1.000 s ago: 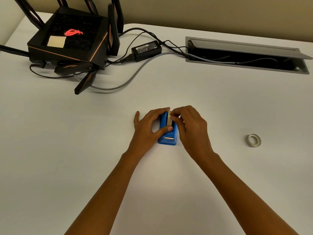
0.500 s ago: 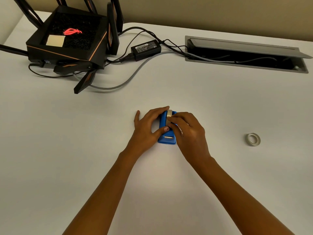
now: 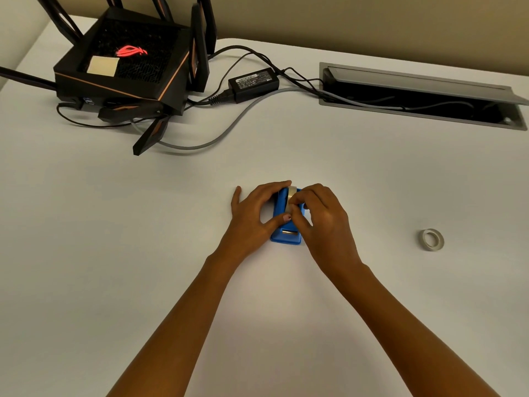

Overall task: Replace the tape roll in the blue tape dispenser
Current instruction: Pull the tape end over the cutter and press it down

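Note:
The blue tape dispenser (image 3: 283, 222) stands on the white table, near its middle. My left hand (image 3: 252, 216) clasps its left side, index finger over the far end and thumb across the top. A tape roll (image 3: 292, 193) sits in the dispenser, its pale edge showing at the far end. My right hand (image 3: 323, 216) rests against the right side, fingertips pinched on the tape over the roll. A second, loose tape roll (image 3: 431, 239) lies flat on the table far to the right, apart from both hands.
A black router (image 3: 126, 73) with antennas stands at the back left, with a power brick (image 3: 253, 80) and cables (image 3: 217, 136) trailing beside it. An open grey cable hatch (image 3: 423, 93) is set into the table at the back right.
My right hand's fingertips have slid from the far end of the roll toward me along the top of the dispenser. The left hand and the loose roll have stayed put.

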`<state>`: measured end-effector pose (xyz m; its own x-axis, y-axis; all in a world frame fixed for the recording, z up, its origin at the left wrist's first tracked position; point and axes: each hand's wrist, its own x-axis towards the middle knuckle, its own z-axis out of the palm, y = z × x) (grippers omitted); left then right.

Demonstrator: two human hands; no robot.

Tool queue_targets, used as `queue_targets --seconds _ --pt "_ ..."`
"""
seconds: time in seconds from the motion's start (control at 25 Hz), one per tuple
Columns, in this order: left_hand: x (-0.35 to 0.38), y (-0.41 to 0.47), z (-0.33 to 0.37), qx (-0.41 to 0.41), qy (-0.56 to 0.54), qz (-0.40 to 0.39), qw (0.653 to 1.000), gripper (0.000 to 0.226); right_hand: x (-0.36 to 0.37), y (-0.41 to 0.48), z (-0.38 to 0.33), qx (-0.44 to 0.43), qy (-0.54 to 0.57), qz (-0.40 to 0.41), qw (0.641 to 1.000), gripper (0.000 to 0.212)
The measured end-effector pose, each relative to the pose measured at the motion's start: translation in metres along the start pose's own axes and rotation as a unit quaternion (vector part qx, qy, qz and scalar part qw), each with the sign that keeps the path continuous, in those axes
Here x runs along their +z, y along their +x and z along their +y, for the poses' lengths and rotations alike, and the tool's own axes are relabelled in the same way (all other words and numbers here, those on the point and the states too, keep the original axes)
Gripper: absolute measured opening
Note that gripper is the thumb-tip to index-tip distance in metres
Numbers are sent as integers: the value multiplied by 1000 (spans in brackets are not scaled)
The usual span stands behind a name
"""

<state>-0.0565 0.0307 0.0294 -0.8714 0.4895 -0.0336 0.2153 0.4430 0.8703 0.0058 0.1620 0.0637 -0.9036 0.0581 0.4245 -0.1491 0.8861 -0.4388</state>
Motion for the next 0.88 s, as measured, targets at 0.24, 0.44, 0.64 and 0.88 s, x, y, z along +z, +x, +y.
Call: queue_targets --seconds 0.24,0.44,0.64,0.88 --pt "-2 0 -1 -6 -13 3 1000 47 -7 -11 -4 -2 -19 -23 1000 17" --pt "-3 0 2 -9 -5 0 1000 46 -9 -22 -12 36 -6 -44 998 13" --pt "-2 -1 3 -13 -10 3 1000 48 -13 -34 -22 68 -13 -48 996 10" --pt "-2 0 3 -21 -13 0 1000 49 -14 -50 -32 96 -6 -48 994 13"
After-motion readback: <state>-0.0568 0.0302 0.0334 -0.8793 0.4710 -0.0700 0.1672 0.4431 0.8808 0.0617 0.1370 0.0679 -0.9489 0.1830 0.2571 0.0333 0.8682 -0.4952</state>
